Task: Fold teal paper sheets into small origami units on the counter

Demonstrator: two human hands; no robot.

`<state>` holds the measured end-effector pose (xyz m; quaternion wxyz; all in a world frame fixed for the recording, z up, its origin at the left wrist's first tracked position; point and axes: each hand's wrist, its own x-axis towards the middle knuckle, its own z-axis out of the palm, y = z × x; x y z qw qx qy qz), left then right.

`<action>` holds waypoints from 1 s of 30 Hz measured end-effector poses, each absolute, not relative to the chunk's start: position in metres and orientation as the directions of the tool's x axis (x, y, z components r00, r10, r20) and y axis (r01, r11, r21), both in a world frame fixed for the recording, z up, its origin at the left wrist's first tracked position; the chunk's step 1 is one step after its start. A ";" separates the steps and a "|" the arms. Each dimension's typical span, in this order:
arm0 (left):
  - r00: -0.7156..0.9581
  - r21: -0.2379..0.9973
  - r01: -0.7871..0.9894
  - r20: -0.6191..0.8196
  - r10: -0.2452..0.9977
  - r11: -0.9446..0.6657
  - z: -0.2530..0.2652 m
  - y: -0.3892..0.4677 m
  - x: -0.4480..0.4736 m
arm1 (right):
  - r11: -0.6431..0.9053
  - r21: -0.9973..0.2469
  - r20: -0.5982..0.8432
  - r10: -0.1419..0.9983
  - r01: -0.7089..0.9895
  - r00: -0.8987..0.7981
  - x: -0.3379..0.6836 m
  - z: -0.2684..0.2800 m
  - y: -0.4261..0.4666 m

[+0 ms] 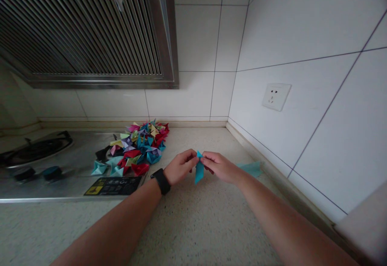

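Observation:
Between my two hands is a small folded piece of blue paper [199, 172], held a little above the speckled countertop [193, 225]. My left hand [181, 165], with a dark watch on its wrist, pinches the paper's upper left side. From the other side my right hand [218, 165] pinches it near the top with thumb and fingers. One pointed end sticks up between the fingertips, and a longer slanted end hangs below them. Behind my right forearm lies some pale teal paper [252, 169], partly hidden.
A heap of colourful folded paper pieces [140, 149] covers the right part of the gas stove [80, 149]. Two knobs [52, 173] stand at the stove's front. A range hood [105, 84] hangs above. The tiled wall at right carries a socket [276, 96].

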<state>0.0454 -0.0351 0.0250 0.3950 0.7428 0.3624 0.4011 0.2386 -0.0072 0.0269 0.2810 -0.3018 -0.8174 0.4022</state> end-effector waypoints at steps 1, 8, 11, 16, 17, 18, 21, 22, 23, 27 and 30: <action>0.405 0.875 0.224 0.318 0.857 -0.430 0.024 -0.034 0.046 | 0.506 -0.817 0.213 0.712 0.277 -0.669 0.239 0.028 -0.008; 0.365 0.756 0.394 0.394 0.844 -0.523 0.024 -0.034 0.046 | 0.618 -0.676 0.264 0.712 0.402 -0.651 0.239 0.031 -0.010; 0.343 0.664 0.488 0.450 0.825 -0.566 0.025 -0.035 0.046 | 0.656 -0.607 0.291 0.708 0.448 -0.643 0.238 0.030 -0.009; 0.351 0.540 0.588 0.501 0.791 -0.602 0.027 -0.036 0.047 | 0.689 -0.526 0.316 0.703 0.500 -0.637 0.236 0.030 -0.010; 0.349 0.523 0.603 0.505 0.789 -0.602 0.027 -0.037 0.048 | 0.692 -0.513 0.319 0.702 0.507 -0.636 0.236 0.030 -0.010; 0.347 0.512 0.616 0.507 0.789 -0.600 0.027 -0.037 0.048 | 0.695 -0.501 0.321 0.702 0.515 -0.636 0.236 0.030 -0.011; 0.345 0.493 0.641 0.499 0.795 -0.588 0.026 -0.039 0.049 | 0.696 -0.466 0.324 0.709 0.546 -0.627 0.236 0.030 -0.011; 0.343 0.489 0.649 0.496 0.798 -0.583 0.025 -0.039 0.050 | 0.694 -0.453 0.326 0.713 0.559 -0.621 0.235 0.030 -0.011; 0.339 0.484 0.659 0.493 0.801 -0.576 0.025 -0.040 0.050 | 0.692 -0.440 0.329 0.717 0.572 -0.615 0.235 0.031 -0.011; 0.306 0.477 0.692 0.486 0.819 -0.542 0.025 -0.041 0.052 | 0.693 -0.374 0.362 0.721 0.616 -0.592 0.234 0.032 -0.012; 0.272 0.493 0.702 0.482 0.833 -0.514 0.024 -0.042 0.054 | 0.696 -0.317 0.390 0.715 0.645 -0.580 0.234 0.034 -0.013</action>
